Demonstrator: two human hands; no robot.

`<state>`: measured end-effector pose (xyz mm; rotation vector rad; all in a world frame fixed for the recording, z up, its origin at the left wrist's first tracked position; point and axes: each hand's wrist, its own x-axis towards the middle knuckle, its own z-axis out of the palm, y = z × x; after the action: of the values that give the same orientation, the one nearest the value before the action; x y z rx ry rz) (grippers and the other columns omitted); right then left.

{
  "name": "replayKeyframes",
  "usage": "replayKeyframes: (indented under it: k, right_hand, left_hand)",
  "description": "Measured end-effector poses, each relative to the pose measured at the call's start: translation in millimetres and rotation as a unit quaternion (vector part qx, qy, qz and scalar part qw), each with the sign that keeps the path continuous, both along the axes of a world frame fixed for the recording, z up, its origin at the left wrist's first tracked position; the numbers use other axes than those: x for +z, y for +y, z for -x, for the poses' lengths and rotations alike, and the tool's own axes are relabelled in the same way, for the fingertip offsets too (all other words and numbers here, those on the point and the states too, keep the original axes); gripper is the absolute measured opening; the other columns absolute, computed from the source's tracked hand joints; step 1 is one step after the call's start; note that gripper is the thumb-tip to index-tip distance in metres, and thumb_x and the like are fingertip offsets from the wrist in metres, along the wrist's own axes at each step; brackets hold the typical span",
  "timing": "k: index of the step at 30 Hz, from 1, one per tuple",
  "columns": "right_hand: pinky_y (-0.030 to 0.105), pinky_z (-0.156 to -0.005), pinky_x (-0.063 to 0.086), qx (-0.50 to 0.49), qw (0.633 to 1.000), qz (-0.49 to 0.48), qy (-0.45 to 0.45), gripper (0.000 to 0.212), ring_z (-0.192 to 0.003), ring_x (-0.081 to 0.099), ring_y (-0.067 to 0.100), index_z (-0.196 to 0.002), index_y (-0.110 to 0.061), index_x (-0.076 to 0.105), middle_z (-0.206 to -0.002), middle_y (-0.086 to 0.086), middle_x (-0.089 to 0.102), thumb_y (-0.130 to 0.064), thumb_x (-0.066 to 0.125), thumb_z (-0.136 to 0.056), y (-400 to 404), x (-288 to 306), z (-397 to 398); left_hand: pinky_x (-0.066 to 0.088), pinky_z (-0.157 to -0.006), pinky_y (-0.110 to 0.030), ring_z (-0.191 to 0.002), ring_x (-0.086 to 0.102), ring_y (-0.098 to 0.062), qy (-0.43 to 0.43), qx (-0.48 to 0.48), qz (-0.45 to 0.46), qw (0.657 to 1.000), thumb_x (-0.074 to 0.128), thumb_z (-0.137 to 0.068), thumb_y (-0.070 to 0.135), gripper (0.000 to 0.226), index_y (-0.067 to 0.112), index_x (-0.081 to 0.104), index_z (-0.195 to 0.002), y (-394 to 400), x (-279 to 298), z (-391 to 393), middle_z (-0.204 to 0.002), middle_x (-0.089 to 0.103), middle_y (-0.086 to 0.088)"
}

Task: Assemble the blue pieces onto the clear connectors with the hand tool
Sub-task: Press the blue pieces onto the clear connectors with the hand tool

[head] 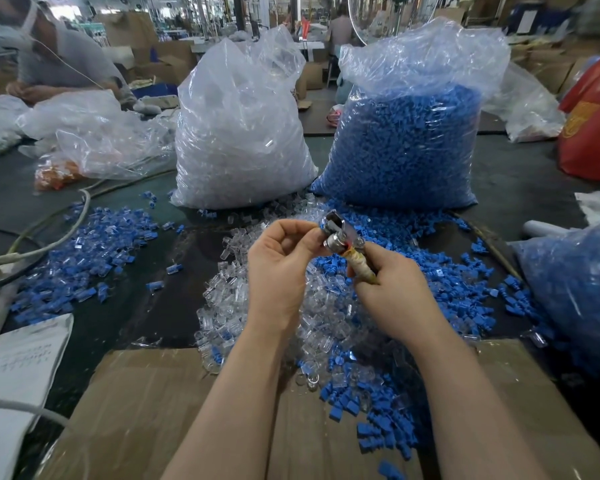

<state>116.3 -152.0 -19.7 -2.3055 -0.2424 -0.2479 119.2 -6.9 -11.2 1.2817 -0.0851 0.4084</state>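
My right hand (394,291) grips the tape-wrapped handle of a metal hand tool (342,239), held up over the table's middle. My left hand (279,263) has its fingers curled, thumb and fingertips pinching at the tool's metal head; whether a small piece sits between them I cannot tell. Beneath the hands lies a heap of loose clear connectors (257,299). Loose blue pieces (440,282) spread to the right of it and spill onto the cardboard. At the left lies a pile of joined blue-and-clear parts (94,244).
Two big plastic bags stand behind: clear connectors (239,133) and blue pieces (409,140). A cardboard box (153,410) sits at the near edge, a blue-filled bag (575,292) at right, papers (18,362) and cables (49,237) at left. Another person (59,60) works at far left.
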Motion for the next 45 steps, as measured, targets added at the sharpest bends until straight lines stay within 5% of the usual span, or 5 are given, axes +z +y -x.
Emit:
replayKeyframes:
  k: [18,27,35,39,45]
  right_hand:
    - [0.042,-0.081,0.038,-0.156,0.957,0.242,0.024,0.027,-0.098,0.055,0.03,-0.121,-0.032,0.048,-0.103,0.002,0.061,-0.039,0.047,-0.095,-18.8,-4.6,-5.2]
    - [0.035,-0.061,0.032,-0.218,0.937,0.268,0.048,0.011,-0.066,0.045,0.025,-0.096,-0.017,0.048,-0.081,0.002,0.05,-0.026,0.052,-0.092,-18.7,-11.6,-5.7]
    - [0.034,-0.065,0.032,-0.205,0.931,0.295,0.069,0.013,-0.065,0.041,0.023,-0.094,-0.017,0.045,-0.083,0.001,0.042,-0.025,0.055,-0.091,-14.5,-14.3,-6.6]
    - [0.034,-0.066,0.032,-0.212,0.931,0.29,0.069,0.014,-0.065,0.042,0.022,-0.093,-0.016,0.046,-0.085,0.002,0.049,-0.025,0.056,-0.09,-13.2,-14.9,-7.8]
    - [0.035,-0.07,0.033,-0.207,0.929,0.295,0.083,0.017,-0.077,0.051,0.025,-0.101,-0.016,0.053,-0.103,0.005,0.058,-0.027,0.059,-0.09,-12.5,-15.0,-8.5]
  left_hand:
    - [0.059,-0.078,-0.025,-0.073,0.071,-0.011,0.23,0.23,0.376,0.868,0.053,-0.098,0.001,0.007,0.004,0.059,-0.095,102.4,-9.3,-8.9,-0.091,0.07,-0.007]
    - [0.052,-0.097,-0.029,-0.11,0.064,-0.021,0.204,0.265,0.4,0.854,0.047,-0.098,-0.008,0.04,-0.007,0.045,-0.137,109.8,-8.2,-8.3,-0.129,0.059,-0.017]
    - [0.05,-0.076,-0.023,-0.091,0.063,-0.007,0.264,0.158,-0.159,0.938,0.067,-0.091,0.019,0.028,0.02,0.065,-0.119,84.1,-8.4,-3.4,-0.105,0.069,0.004]
    - [0.045,-0.098,-0.043,-0.117,0.055,-0.029,0.314,0.095,-0.545,0.771,0.057,-0.094,0.044,0.044,0.028,0.055,-0.135,61.9,-17.7,-9.9,-0.129,0.059,-0.005]
    - [0.052,-0.086,-0.038,-0.089,0.062,-0.018,0.234,0.122,-0.525,0.809,0.06,-0.094,0.026,0.017,0.026,0.068,-0.109,52.9,-16.0,-9.6,-0.111,0.067,0.001]
